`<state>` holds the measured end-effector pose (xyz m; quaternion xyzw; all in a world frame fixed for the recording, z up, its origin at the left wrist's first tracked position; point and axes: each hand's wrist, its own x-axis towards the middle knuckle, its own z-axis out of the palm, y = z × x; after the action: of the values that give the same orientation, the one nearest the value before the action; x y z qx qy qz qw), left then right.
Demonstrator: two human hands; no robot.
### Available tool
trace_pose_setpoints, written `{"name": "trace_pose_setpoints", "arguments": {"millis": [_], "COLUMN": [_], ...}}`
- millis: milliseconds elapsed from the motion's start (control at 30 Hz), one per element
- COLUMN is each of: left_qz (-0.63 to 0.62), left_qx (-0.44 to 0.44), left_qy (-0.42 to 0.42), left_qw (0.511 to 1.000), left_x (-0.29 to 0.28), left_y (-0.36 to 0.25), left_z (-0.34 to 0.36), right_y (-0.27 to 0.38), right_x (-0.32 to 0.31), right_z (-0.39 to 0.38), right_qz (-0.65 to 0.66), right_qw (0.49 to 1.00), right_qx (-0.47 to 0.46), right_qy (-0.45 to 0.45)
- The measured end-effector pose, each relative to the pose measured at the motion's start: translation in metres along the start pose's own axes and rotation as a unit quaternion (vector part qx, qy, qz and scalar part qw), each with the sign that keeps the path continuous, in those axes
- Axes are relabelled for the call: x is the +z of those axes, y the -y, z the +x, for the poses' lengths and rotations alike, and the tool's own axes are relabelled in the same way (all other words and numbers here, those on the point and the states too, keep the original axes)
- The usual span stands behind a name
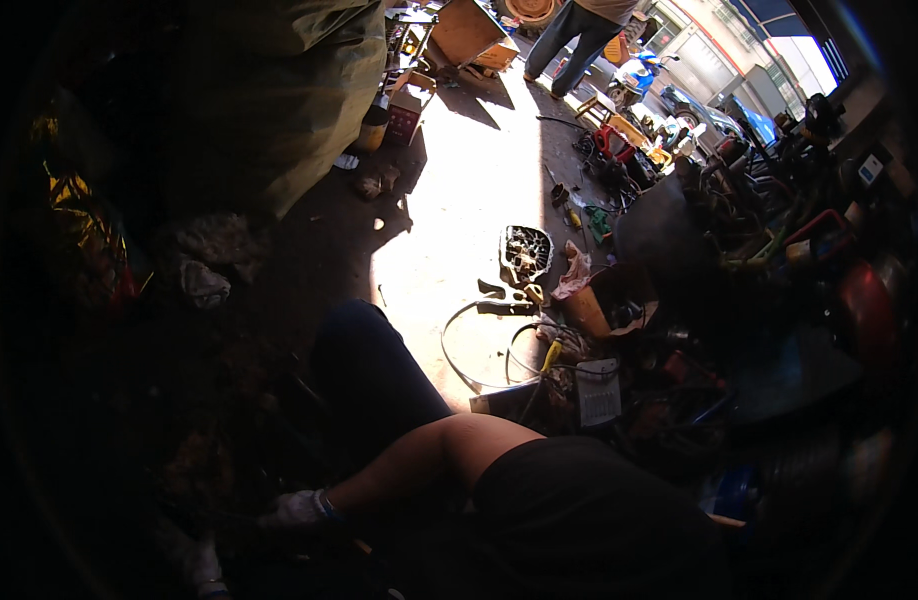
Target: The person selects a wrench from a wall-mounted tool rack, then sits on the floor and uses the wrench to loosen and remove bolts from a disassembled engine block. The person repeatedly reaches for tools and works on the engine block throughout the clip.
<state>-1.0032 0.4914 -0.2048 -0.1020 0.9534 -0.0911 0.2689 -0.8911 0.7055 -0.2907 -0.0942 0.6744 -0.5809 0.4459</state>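
Note:
My right arm bends in from the lower right, and its white-gloved hand [299,508] reaches into deep shadow at the lower left. The fingers are lost in the dark, so whether they grip anything does not show. Lower and further left, my left hand [207,568], also in a pale glove, is only partly visible. Its fingers are too dark to make out. Both hands are close to a dim, brownish mass [204,465] whose kind I cannot tell. My dark-trousered knee [364,350] rises just beyond the right forearm.
A metal cover-like part [526,254] and a looped cable [447,345] lie on the sunlit floor. Cluttered tools and an open cardboard box [589,308] line the right. A greenish tarp [329,110] hangs at left. Another person [569,45] stands far ahead.

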Motion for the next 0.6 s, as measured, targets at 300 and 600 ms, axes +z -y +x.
{"name": "trace_pose_setpoints", "arguments": {"millis": [300,600], "left_qz": [-0.01,0.0], "left_qx": [0.028,0.02], "left_qy": [0.007,-0.009], "left_qw": [1.0,1.0], "left_x": [0.0,0.023], "left_y": [0.004,0.018], "left_z": [-0.001,0.021], "right_y": [0.005,0.006], "right_x": [-0.002,-0.002], "right_z": [-0.006,-0.006], "right_qz": [0.162,0.163], "right_qw": [0.985,0.985], "right_qx": [0.037,0.031], "right_qy": [0.038,0.042]}}
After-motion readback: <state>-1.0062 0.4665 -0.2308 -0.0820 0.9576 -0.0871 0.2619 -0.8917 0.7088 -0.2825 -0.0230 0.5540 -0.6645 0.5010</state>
